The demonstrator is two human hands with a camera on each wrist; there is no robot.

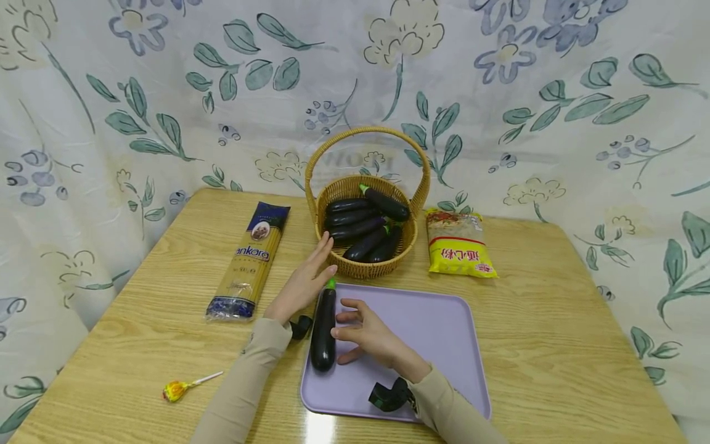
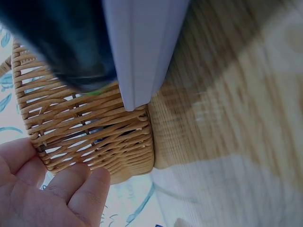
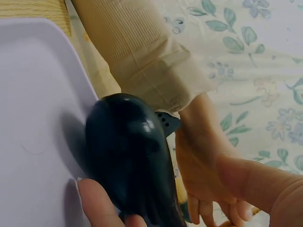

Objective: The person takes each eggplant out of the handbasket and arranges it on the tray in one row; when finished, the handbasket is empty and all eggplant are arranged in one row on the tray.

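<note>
Glossy near-black eggplant (image 1: 323, 333), green-tipped, lies along L edge of lilac tray (image 1: 410, 339); R hand (image 1: 368, 336) spread wide beside it, L hand (image 1: 304, 283) outstretched by basket (image 1: 366, 269). Lollipop (image 1: 175, 390) in head view only.

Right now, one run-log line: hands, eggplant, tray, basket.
left hand: near basket | right hand: fingers apart beside eggplant | eggplant: along left edge of tray | basket: holds more eggplants
</note>
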